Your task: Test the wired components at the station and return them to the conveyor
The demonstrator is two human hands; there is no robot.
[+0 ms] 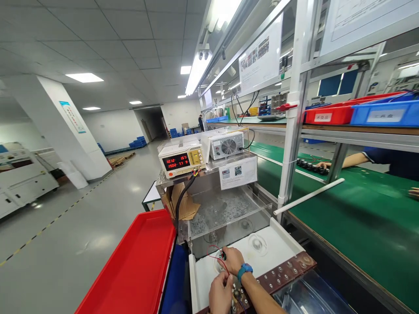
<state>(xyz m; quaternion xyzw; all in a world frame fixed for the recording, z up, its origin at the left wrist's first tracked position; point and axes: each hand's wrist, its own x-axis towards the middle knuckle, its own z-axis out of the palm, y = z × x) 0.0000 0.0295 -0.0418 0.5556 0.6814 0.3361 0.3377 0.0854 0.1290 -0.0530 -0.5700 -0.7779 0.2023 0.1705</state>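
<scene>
My right hand [233, 261], with a blue watch [244, 271] on its wrist, is closed around a small dark round part [223, 254] with a bit of green on it. Thin red wires [214, 256] run out from this part. My left hand [220, 293], lower and closer to me, pinches the end of a red wire. Both hands are above a white tray [271, 248] and close to a brown strip with metal studs [284, 274]. Metal clips or connectors [236, 293] lie beside my left hand, partly hidden.
A power supply with red digits [178, 162] stands on a metal shelf ahead, beside a grey fan unit [227, 145]. A red tray [131, 266] lies to the left. Across the green bench [353, 209], another person's hand [324, 165] touches a row of black parts [310, 166].
</scene>
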